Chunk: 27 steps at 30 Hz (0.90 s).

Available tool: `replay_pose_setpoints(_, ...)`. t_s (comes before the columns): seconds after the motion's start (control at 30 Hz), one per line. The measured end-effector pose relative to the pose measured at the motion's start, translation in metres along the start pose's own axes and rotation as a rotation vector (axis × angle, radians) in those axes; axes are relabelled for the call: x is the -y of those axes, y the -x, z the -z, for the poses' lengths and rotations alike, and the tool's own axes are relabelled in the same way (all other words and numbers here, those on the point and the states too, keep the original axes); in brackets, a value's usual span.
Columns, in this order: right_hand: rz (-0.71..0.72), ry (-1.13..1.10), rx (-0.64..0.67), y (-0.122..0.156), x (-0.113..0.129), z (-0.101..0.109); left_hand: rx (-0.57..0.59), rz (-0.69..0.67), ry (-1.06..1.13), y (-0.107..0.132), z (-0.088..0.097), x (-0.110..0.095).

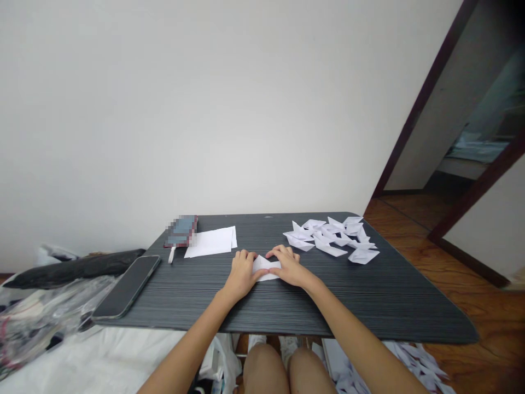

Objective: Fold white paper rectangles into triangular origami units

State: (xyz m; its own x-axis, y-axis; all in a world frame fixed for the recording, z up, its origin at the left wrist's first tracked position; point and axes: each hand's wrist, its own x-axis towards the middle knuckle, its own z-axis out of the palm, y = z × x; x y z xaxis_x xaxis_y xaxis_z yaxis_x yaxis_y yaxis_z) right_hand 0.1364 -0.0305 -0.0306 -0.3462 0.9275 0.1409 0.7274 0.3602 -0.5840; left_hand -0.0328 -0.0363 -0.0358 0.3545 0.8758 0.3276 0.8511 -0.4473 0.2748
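Note:
A small piece of folded white paper [266, 269] lies on the dark table [197, 295] between my hands. My left hand [243, 271] grips its left side, thumb on the near part and fingers curled at the far edge. On the right side, my right hand [287, 265] holds the paper in the same way, its thumb close to the left one. The paper's top rises to a point between my fingers. Several white folded paper boats [330, 238] lie grouped beyond my right hand. Flat white paper sheets [211, 242] rest beyond my left hand.
A phone [127, 287] lies at the table's left edge. Behind it are a partly blurred dark item [181, 231] and a small white object [171, 255]. More folded papers [414, 364] are below the table on the right. A wall [246, 109] stands behind.

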Motion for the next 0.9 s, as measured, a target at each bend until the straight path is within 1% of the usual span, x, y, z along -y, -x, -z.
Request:
replay_pose_setpoints(0.1, 0.014, 0.038, 0.007, 0.001, 0.0, -0.001, 0.034, 0.05, 0.078, 0.001, 0.001, -0.002)
replay_pose_setpoints(0.2, 0.048, 0.051, -0.031, 0.001, 0.002, 0.0, 0.027, -0.001, 0.181, 0.002, 0.006, -0.006)
replay_pose_setpoints(0.27, 0.095, 0.051, -0.12, 0.002, 0.006, 0.004, -0.026, -0.051, 0.208, 0.001, 0.009, -0.008)
replay_pose_setpoints(0.37, 0.141, 0.076, -0.313, 0.003, 0.012, 0.011, -0.157, -0.1, 0.153, 0.0, 0.012, -0.008)
replay_pose_setpoints(0.4, 0.157, 0.092, -0.347, 0.004, 0.013, 0.013, -0.188, -0.122, 0.131, 0.0, 0.013, -0.007)
replay_pose_setpoints(0.43, 0.182, 0.11, -0.352, 0.004, 0.013, 0.015, -0.203, -0.146, 0.116, 0.0, 0.013, -0.006)
replay_pose_setpoints(0.5, 0.25, 0.148, -0.292, 0.006, 0.011, 0.017, -0.181, -0.187, 0.113, 0.0, 0.014, -0.002)
replay_pose_setpoints(0.6, 0.329, 0.175, -0.16, 0.007, 0.005, 0.016, -0.085, -0.207, 0.161, 0.002, 0.015, 0.003)
replay_pose_setpoints(0.67, 0.347, 0.159, -0.111, 0.006, 0.001, 0.015, -0.032, -0.2, 0.208, 0.002, 0.015, 0.005)
replay_pose_setpoints(0.77, 0.314, 0.095, -0.104, 0.002, -0.004, 0.013, 0.003, -0.156, 0.266, -0.001, 0.016, 0.008)
replay_pose_setpoints(0.9, 0.178, -0.008, -0.127, -0.005, -0.008, 0.009, -0.028, -0.011, 0.315, -0.009, 0.012, 0.01)
